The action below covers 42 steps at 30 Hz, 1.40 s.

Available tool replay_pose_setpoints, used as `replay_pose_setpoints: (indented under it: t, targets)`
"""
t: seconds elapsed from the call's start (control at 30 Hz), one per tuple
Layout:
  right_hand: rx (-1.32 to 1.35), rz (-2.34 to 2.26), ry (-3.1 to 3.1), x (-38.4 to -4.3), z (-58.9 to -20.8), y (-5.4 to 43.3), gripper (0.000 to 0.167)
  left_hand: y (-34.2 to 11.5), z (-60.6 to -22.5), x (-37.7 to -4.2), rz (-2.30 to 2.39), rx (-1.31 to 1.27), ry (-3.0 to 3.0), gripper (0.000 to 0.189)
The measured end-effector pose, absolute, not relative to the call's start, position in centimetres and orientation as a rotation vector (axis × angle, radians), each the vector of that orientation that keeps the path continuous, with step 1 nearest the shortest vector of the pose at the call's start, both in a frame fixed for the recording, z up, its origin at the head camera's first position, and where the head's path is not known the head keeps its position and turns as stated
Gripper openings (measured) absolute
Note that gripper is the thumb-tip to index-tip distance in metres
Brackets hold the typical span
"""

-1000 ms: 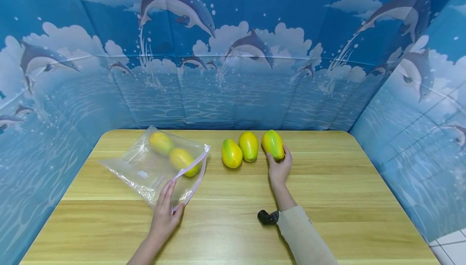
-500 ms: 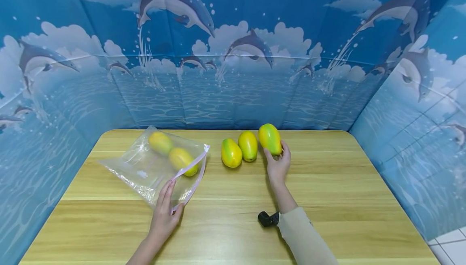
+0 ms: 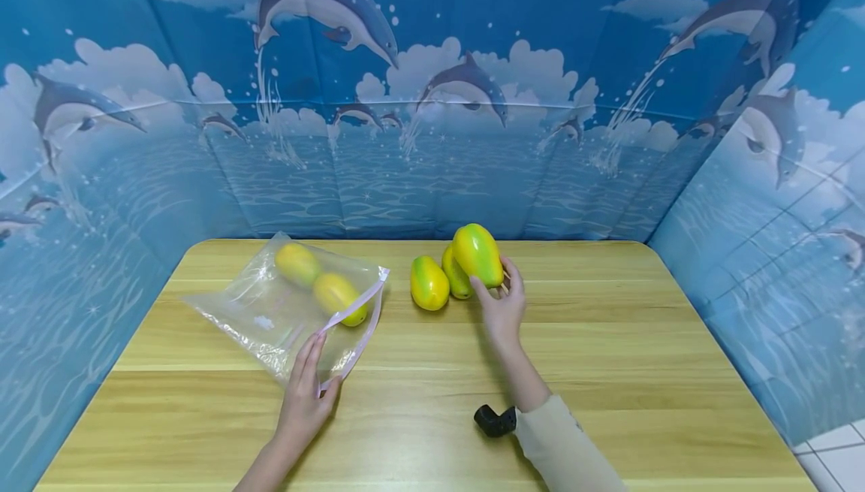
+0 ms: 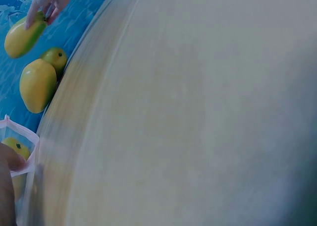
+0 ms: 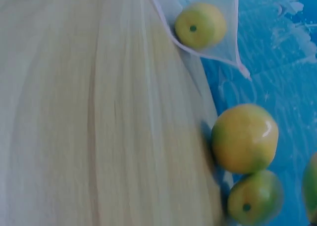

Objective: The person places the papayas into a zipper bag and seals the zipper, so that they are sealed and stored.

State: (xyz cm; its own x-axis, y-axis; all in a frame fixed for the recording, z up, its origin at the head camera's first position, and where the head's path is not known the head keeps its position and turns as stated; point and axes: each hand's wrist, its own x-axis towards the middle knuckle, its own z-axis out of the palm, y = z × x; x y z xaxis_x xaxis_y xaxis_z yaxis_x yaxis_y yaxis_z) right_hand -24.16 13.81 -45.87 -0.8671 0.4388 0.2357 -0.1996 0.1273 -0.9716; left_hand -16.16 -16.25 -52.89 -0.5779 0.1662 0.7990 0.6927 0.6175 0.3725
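My right hand (image 3: 505,315) grips a yellow-green mango (image 3: 478,255) by its near end, raised in front of the far edge. In the head view it partly covers a second mango (image 3: 456,276); a third mango (image 3: 429,284) lies just left of that one. On the left lies a clear plastic zip bag (image 3: 236,304) with a pink-edged mouth, holding two mangoes (image 3: 297,265). My left hand (image 3: 305,411) holds the near part of the bag's mouth (image 4: 30,161), thumb and fingers at its edge. The right wrist view shows the mouth spread apart around a mango (image 5: 194,28).
Everything lies on a wood-grain table (image 3: 642,357). A blue dolphin-print curtain (image 3: 432,169) stands close behind its far edge and along both sides. A black device (image 3: 495,421) sits at the right wrist, by the sleeve.
My right hand has lifted the mango off the table and carried it left, in front of the middle mango. The left hand and the bag have stayed in place.
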Motion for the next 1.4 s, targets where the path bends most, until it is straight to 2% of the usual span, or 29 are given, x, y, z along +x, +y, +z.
replay_pose_setpoints:
  t: [0.33,0.53,0.73,1.4]
  targets:
    - [-0.103,1.902,-1.997,-22.4,-44.6,12.2,0.06,-16.2,-53.0,-16.3,-0.876,-0.654,-2.087,0.061]
    - [-0.038,1.94,-2.073,-20.4,-42.7,10.8,0.059,-16.2,-53.0,-16.2,-0.888,-0.657,-2.091,0.071]
    - [0.022,1.954,-2.16,-19.5,-42.8,9.7,0.059,-16.3,-53.0,-16.2,-0.892,-0.655,-2.093,0.079]
    - [0.251,1.926,-2.432,-16.8,-44.0,6.9,0.055,-16.2,-52.9,-16.3,-0.904,-0.661,-2.089,0.072]
